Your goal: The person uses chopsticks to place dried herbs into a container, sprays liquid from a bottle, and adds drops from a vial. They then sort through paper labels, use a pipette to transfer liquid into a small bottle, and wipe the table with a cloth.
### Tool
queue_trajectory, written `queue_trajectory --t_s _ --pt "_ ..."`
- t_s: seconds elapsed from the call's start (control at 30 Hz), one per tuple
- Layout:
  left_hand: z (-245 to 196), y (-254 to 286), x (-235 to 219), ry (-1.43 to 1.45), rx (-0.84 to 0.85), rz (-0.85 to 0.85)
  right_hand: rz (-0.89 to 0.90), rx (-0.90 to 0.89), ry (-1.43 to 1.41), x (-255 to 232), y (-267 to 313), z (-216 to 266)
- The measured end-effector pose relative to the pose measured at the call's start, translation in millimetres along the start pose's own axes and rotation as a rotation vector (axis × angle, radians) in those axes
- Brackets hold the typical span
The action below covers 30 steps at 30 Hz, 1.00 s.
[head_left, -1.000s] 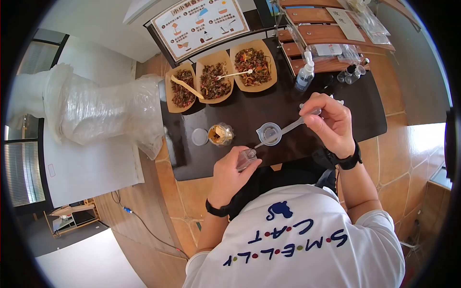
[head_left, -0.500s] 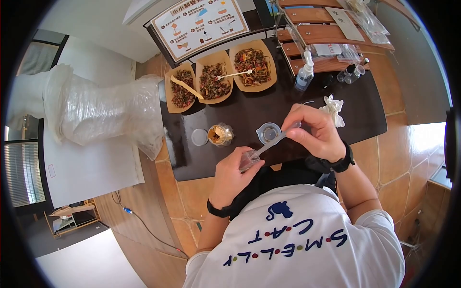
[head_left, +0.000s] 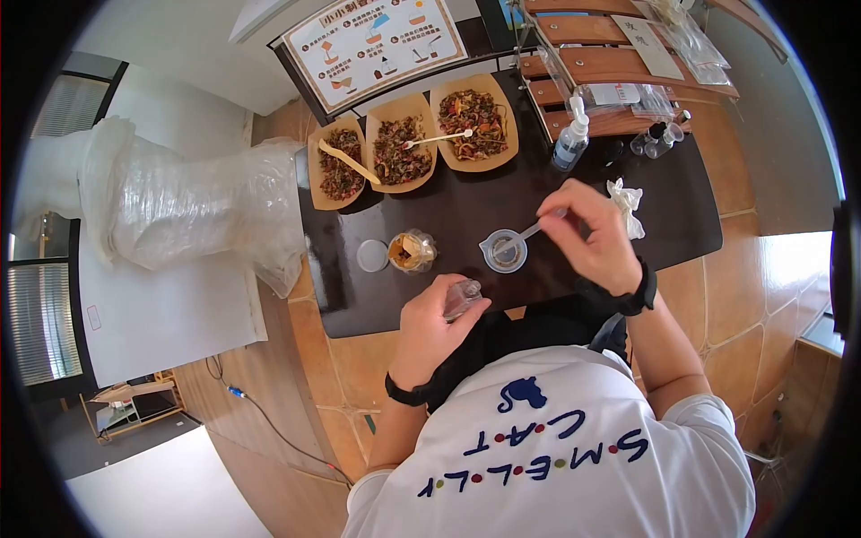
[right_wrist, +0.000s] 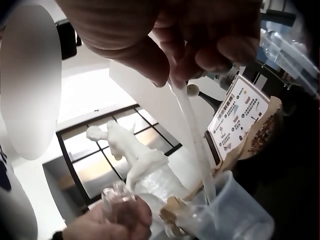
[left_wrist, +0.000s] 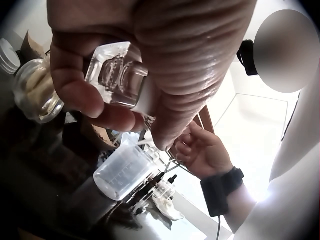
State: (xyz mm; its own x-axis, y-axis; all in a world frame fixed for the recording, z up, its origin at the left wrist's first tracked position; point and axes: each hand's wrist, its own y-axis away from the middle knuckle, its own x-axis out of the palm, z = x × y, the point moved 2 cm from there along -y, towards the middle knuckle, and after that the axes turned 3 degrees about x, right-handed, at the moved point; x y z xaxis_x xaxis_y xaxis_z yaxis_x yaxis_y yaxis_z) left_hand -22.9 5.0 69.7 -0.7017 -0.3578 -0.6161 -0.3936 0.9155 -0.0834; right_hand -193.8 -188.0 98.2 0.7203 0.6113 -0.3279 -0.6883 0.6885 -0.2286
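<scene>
My left hand (head_left: 432,325) grips a small clear glass bottle (head_left: 462,299), its neck pointing toward the cup. In the left wrist view the square base of the bottle shows between fingers and thumb. My right hand (head_left: 594,240) pinches the top of a translucent plastic dropper (right_wrist: 192,130), and its tip reaches down inside the small measuring cup (head_left: 492,260). The cup stands on the dark table (head_left: 430,208) and has scale marks on its wall, seen in the left wrist view. Left of it stands a glass jar (head_left: 421,252) with tan pieces inside, beside a round white lid (head_left: 372,255).
Three paper trays (head_left: 405,186) of dried plant bits line the back, with a wooden scoop (head_left: 348,161) across one. A pump bottle (head_left: 569,148), small vials (head_left: 662,143) and a crumpled tissue (head_left: 625,208) lie to the right. A slatted wooden rack (head_left: 596,63) stands behind.
The dropper has gone from beside the bottle's mouth into the bottle, then back out and into the measuring cup. The left hand and bottle stay nearly in place.
</scene>
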Motion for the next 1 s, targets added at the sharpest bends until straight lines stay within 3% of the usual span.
queue_trajectory --t_s 0.27,0.4,0.47,0.63,1.0 --pt "1.2 -0.1 0.5 0.001 0.014 -0.004 0.031 -0.245 0.14 17.8 1.4 -11.6" --pt "0.2 1.3 -1.8 -0.008 0.0 -0.002 -0.035 -0.094 0.02 6.2 2.7 -2.4" --pt "0.0 1.1 -1.3 -0.009 0.001 0.0 -0.146 -0.052 -0.224 -2.3 2.7 -3.9" --pt "1.1 0.6 0.8 -0.015 0.023 -0.002 -0.109 -0.028 -0.49 -17.0 4.2 3.1" --pt "1.8 1.0 0.1 -0.016 0.014 0.011 -0.023 -0.043 -0.481 -14.8 5.9 4.6"
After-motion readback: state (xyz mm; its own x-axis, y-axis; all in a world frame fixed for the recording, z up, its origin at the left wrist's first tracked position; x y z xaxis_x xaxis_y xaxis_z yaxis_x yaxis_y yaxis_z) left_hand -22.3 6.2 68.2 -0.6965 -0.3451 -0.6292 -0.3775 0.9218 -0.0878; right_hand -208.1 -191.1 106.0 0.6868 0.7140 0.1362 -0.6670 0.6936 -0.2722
